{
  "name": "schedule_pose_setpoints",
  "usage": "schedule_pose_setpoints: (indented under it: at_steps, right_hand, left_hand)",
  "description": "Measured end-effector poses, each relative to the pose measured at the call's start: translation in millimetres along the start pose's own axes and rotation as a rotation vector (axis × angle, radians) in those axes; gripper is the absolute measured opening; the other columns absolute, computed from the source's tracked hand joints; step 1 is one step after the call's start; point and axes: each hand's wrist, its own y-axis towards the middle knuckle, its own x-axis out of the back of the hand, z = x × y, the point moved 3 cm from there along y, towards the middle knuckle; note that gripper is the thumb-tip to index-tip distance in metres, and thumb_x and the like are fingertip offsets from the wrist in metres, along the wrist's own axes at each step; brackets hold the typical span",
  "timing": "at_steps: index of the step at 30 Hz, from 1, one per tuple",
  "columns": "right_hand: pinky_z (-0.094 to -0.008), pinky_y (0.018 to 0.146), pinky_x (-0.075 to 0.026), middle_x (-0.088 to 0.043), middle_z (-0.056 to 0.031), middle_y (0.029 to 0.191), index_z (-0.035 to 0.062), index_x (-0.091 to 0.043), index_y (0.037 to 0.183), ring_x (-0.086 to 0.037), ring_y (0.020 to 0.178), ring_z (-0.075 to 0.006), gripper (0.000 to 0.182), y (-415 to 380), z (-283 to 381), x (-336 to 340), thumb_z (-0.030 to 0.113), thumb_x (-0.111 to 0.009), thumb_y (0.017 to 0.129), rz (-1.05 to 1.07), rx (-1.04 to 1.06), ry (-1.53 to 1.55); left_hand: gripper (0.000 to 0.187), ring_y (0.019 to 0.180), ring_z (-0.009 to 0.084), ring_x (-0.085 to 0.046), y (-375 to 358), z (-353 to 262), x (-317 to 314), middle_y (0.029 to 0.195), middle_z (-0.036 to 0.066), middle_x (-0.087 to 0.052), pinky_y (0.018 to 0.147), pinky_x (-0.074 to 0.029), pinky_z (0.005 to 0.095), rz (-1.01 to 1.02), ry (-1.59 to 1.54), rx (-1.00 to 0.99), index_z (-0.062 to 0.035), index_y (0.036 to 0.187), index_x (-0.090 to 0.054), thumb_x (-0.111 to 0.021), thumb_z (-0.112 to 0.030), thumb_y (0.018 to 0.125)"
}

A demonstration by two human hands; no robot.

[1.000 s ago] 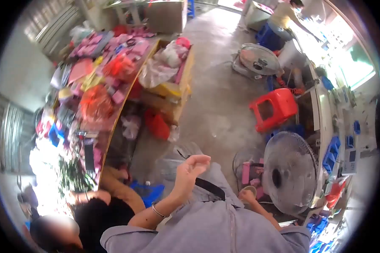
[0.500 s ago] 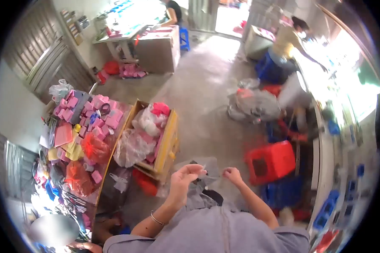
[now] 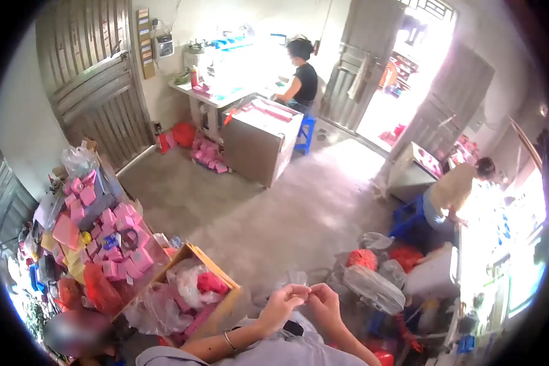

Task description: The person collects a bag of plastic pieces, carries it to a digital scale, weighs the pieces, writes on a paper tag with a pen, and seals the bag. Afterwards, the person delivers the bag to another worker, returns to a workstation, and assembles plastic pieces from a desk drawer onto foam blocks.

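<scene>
My left hand point(image 3: 287, 302) and my right hand point(image 3: 325, 303) meet low in the middle of the view, in front of my grey top. Both are closed in a pinch, with thumbs and forefingers nearly fingertip to fingertip. What they pinch is too small to make out. A translucent plastic piece point(image 3: 296, 278) shows just beyond the fingertips. On my left wrist sits a bracelet point(image 3: 229, 340). Left of my hands stands a yellow-edged wooden box point(image 3: 230, 299) holding clear plastic bags and pink things.
Pink boxes point(image 3: 113, 244) and red plastic bags point(image 3: 99, 288) crowd the left table. One person point(image 3: 302, 82) sits at the back worktable, another point(image 3: 454, 192) at the right bench. Filled grey bags point(image 3: 375, 290) lie on the floor at right, near blue stools point(image 3: 409, 218).
My hands have come together from apart, the right moving in toward the left. The view has tilted up and shifted, showing more of the back wall and doorway.
</scene>
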Motion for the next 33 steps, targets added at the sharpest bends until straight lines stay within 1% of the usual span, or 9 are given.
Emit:
schedule_pose_setpoints:
  at_steps: [4, 9, 12, 16, 18, 22, 27, 30, 33]
  right_hand:
    - [-0.0280, 0.085, -0.039, -0.056, -0.0112, 0.104, -0.0013, -0.043, 0.116, -0.051, 0.099, -0.0166, 0.047, 98.0, 12.7, -9.5, -0.007, -0.046, 0.070, 0.309, -0.141, 0.268]
    - [-0.0297, 0.088, -0.037, -0.053, -0.0095, 0.109, 0.0024, -0.043, 0.119, -0.048, 0.104, -0.0176, 0.049, 239.5, 13.9, -38.7, 0.001, -0.051, 0.071, 0.509, -0.218, 0.325]
    - [-0.0292, 0.086, -0.039, -0.052, -0.0082, 0.110, -0.0002, -0.046, 0.116, -0.047, 0.104, -0.0158, 0.044, 323.3, 37.3, -65.1, 0.000, -0.045, 0.072, 0.698, -0.259, 0.176]
    - [-0.0293, 0.090, -0.035, -0.052, -0.0079, 0.109, 0.0010, -0.045, 0.116, -0.046, 0.106, -0.0168, 0.042, 407.0, 48.9, -120.0, 0.002, -0.045, 0.075, 0.902, -0.466, 0.174]
    - [-0.0296, 0.092, -0.032, -0.051, -0.0073, 0.110, 0.0024, -0.044, 0.116, -0.043, 0.109, -0.0165, 0.044, 440.7, 36.2, -157.1, 0.010, -0.051, 0.073, 1.134, -0.472, 0.170]
    - [-0.0287, 0.088, -0.035, -0.051, -0.0048, 0.108, 0.0041, -0.041, 0.116, -0.045, 0.105, -0.0145, 0.045, 500.7, 50.5, -236.4, 0.008, -0.050, 0.072, 1.207, -0.499, 0.239]
    - [-0.0267, 0.085, -0.037, -0.053, -0.0056, 0.103, 0.0007, -0.047, 0.111, -0.050, 0.097, -0.0156, 0.041, 586.7, 45.2, -347.6, 0.004, -0.049, 0.070, 1.186, -0.552, 0.334]
    - [-0.0277, 0.086, -0.037, -0.054, -0.0089, 0.103, -0.0014, -0.050, 0.109, -0.050, 0.100, -0.0170, 0.040, 630.1, 69.8, -403.2, 0.004, -0.048, 0.070, 1.198, -0.474, 0.225]
    - [-0.0271, 0.087, -0.037, -0.054, -0.0103, 0.105, -0.0022, -0.052, 0.108, -0.050, 0.099, -0.0183, 0.040, 679.1, 89.6, -459.9, 0.005, -0.048, 0.069, 1.216, -0.428, 0.147]
  left_hand:
    - [0.025, 0.098, 0.0129, -0.050, 77.2, -40.1, 31.2, 0.101, 0.006, -0.055, 0.086, -0.038, 0.0238, -0.088, 0.013, -0.021, 0.0012, 0.104, -0.052, -0.047, -0.004, 0.080]
    - [0.027, 0.100, 0.0135, -0.049, 173.7, -91.3, 77.8, 0.103, 0.007, -0.054, 0.088, -0.037, 0.0260, -0.158, 0.062, -0.099, 0.0003, 0.106, -0.051, -0.047, -0.003, 0.080]
    - [0.028, 0.103, 0.0176, -0.050, 229.2, -128.3, 106.9, 0.107, 0.011, -0.054, 0.090, -0.038, 0.0283, -0.271, 0.112, -0.107, 0.0013, 0.108, -0.049, -0.049, -0.001, 0.080]
    - [0.030, 0.103, 0.0170, -0.050, 270.8, -160.8, 168.1, 0.108, 0.010, -0.054, 0.090, -0.038, 0.0284, -0.404, 0.145, -0.179, 0.0000, 0.109, -0.049, -0.051, -0.003, 0.079]
    - [0.032, 0.103, 0.0174, -0.050, 278.8, -181.2, 192.3, 0.108, 0.011, -0.054, 0.089, -0.038, 0.0284, -0.502, 0.201, -0.165, -0.0005, 0.110, -0.049, -0.052, -0.004, 0.078]
    - [0.034, 0.104, 0.0187, -0.049, 307.7, -228.6, 262.0, 0.108, 0.012, -0.052, 0.089, -0.038, 0.0289, -0.644, 0.410, -0.192, 0.0002, 0.113, -0.045, -0.050, -0.004, 0.079]
    - [0.034, 0.106, 0.0184, -0.047, 345.2, -290.8, 370.3, 0.112, 0.012, -0.049, 0.089, -0.038, 0.0288, -0.623, 0.482, -0.280, 0.0024, 0.115, -0.042, -0.047, -0.004, 0.081]
    - [0.042, 0.105, 0.0334, -0.048, 355.7, -352.2, 414.2, 0.111, 0.021, -0.050, 0.091, -0.036, 0.0355, -0.598, 0.653, -0.257, 0.0015, 0.115, -0.043, -0.055, -0.017, 0.079]
    - [0.044, 0.104, 0.0270, -0.052, 362.6, -410.4, 467.9, 0.112, 0.021, -0.051, 0.087, -0.040, 0.0315, -0.509, 0.813, -0.193, 0.0023, 0.119, -0.041, -0.053, -0.016, 0.082]
